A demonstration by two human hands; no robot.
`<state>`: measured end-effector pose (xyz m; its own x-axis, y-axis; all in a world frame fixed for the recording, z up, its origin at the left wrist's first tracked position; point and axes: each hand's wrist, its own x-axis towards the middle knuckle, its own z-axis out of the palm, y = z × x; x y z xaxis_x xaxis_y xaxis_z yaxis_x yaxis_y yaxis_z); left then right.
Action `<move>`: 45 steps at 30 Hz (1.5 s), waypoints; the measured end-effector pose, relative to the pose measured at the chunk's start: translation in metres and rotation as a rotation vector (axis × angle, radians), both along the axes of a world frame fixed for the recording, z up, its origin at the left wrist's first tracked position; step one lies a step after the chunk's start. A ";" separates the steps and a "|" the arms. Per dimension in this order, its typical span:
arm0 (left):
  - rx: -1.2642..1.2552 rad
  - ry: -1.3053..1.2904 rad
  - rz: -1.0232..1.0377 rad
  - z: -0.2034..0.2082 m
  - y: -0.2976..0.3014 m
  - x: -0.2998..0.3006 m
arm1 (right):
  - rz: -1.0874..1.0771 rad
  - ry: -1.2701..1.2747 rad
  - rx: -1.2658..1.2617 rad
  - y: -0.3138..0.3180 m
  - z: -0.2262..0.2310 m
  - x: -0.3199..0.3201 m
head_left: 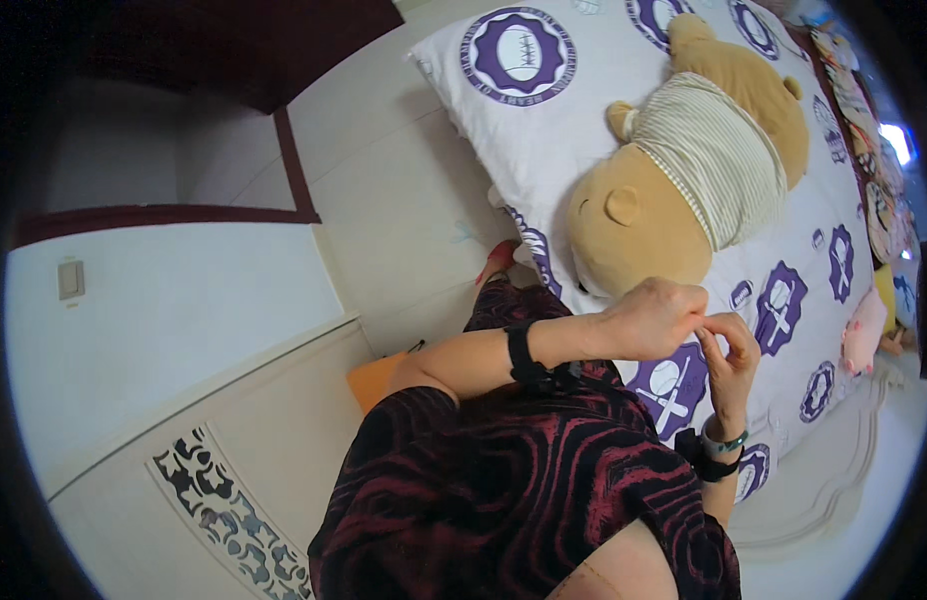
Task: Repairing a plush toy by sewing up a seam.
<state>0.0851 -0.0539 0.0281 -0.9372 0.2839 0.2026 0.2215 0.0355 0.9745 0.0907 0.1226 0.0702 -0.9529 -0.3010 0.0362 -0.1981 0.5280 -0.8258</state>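
My left hand point(652, 318) and my right hand point(731, 358) meet in front of my body, over the near edge of the bed. The fingers of the left hand are curled closed, and those of the right are pinched against them. Whatever lies between the fingertips, if anything, is too small to make out. Just beyond the hands, a large tan plush bear point(639, 225) in a striped shirt point(712, 150) lies on its side on the white and purple bedsheet point(524, 130). Both wrists wear black bands, and a bracelet circles the right one.
A pink plush toy point(864, 332) and crumpled fabrics point(864, 120) lie at the bed's far right. To the left stand a white wall with a light switch point(72, 278) and a dark red door frame point(164, 215). An orange object point(376, 380) shows beside my left elbow.
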 end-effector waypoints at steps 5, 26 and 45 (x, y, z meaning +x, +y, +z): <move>-0.039 -0.154 -0.192 0.016 -0.006 -0.015 | -0.020 -0.084 0.000 0.005 0.006 -0.001; -0.132 -0.276 -0.638 0.052 0.020 -0.064 | -0.371 -0.274 -0.661 0.017 0.004 0.023; -0.082 -0.324 -0.822 0.047 0.043 -0.077 | -0.595 0.206 -0.541 0.016 0.004 0.042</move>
